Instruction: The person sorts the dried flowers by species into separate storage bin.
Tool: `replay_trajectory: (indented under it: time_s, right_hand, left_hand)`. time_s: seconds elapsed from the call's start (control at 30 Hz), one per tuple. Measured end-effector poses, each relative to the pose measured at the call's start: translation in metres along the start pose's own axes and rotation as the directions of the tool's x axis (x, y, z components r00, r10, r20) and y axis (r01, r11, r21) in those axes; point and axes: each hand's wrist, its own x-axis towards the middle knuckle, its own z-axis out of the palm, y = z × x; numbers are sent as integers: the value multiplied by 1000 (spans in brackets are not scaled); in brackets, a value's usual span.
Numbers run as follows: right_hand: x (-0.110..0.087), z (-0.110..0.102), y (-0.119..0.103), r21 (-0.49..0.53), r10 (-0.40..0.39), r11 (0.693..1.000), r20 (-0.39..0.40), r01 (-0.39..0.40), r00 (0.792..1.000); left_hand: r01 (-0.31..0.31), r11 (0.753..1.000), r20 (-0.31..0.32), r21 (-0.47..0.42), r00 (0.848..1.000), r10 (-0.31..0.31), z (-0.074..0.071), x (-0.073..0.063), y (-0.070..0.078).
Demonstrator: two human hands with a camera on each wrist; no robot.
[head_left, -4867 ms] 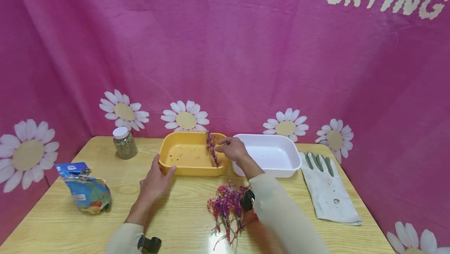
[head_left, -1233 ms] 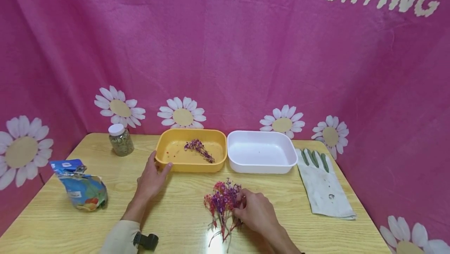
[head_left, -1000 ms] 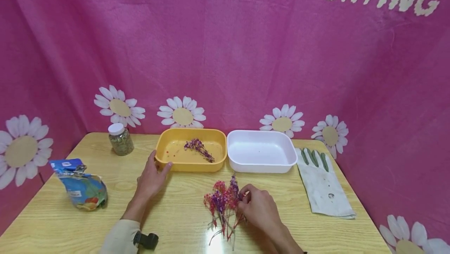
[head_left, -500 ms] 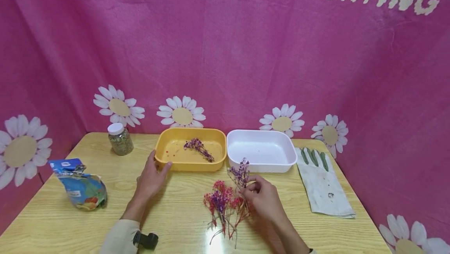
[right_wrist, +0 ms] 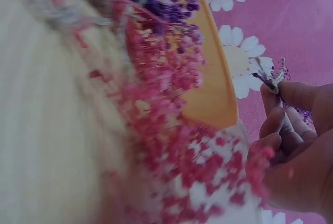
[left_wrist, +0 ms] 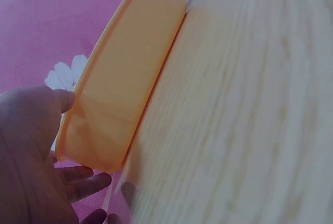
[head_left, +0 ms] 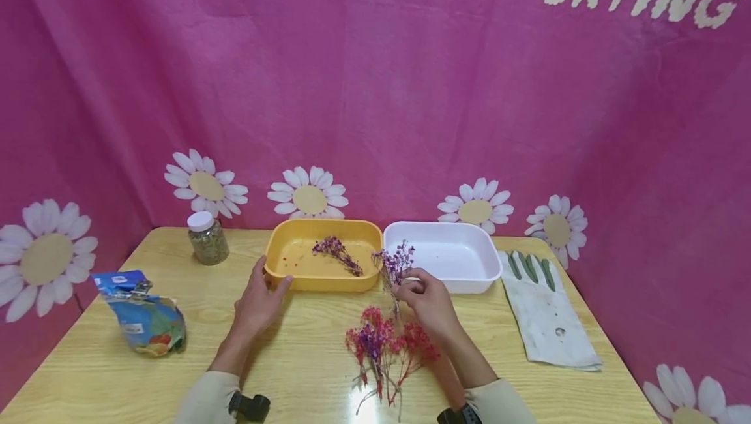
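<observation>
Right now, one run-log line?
left hand: holds yellow tub | right hand: pinches purple sprig | in yellow tub: second sprig | pink-purple flowers: on table

a curtained tabletop booth, home or workshop unclear: a pink daisy-print cloth [head_left: 375, 98] hangs from nine o'clock through twelve to three, closing round a wood-grain table [head_left: 305, 359] at six o'clock.

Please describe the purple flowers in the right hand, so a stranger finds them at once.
Near the pink curtain stand a yellow tray and a white tray. Near their neighbouring corners, the right hand pinches the purple flowers. Unlike the bunch lying in the yellow tray, or the pile on the table, they are held up.
</observation>
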Motion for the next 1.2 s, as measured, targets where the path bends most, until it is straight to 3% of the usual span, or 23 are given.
replay_trajectory:
  time_s: [0.23,0.43,0.63,0.97,1.2]
  right_hand:
    - [32,14,-16,-152,-27,988,7,27,1000]
    - [51,23,-34,-177,27,984,55,-17,998]
    - [72,32,-39,-202,61,978,46,-50,997]
    - [90,42,-37,-300,101,949,-10,-100,995]
    - [93,47,-35,-382,67,921,-53,-82,996]
  left_hand:
    - [-8,1000,-11,23,1000,8,-1,-1,1]
    - [-2,1000,-9,25,1000,2,-1,-2,3]
    - [-4,1000,-20,23,1000,4,0,-2,2]
    - [-29,999,-25,-24,999,29,-1,-1,0]
    - [-57,994,-44,-88,998,53,-3,1,-1]
